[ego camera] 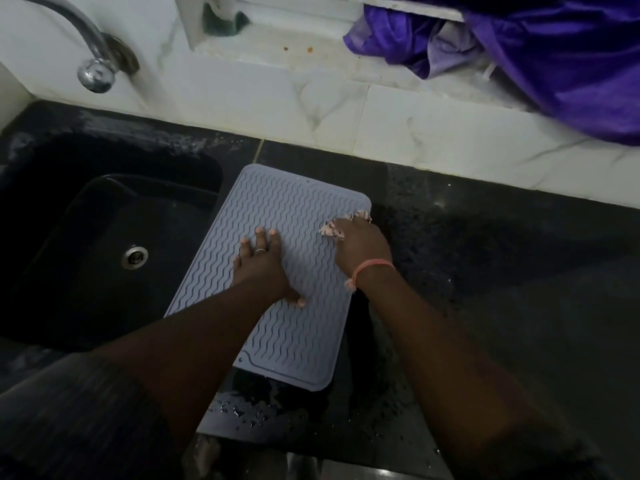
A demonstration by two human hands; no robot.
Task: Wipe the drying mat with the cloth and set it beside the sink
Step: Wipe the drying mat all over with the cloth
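A grey drying mat (pixel 294 209) with wavy ridges lies flat on the black counter (pixel 485 271), right beside the black sink (pixel 104 220). My left hand (pixel 263 268) presses on the mat's middle with straight, spread fingers. My right hand (pixel 360 245) is curled round a small patterned cloth (pixel 332 230) and holds it against the mat's right edge near the far corner. Most of the cloth is hidden under that hand.
A chrome tap (pixel 93 64) arches over the sink's far left. Purple fabric (pixel 554 64) hangs over the white tiled ledge at the back right. Water drops (pixel 242 414) lie on the counter near the mat's front edge. A green scrubber (pixel 221 22) sits on the ledge.
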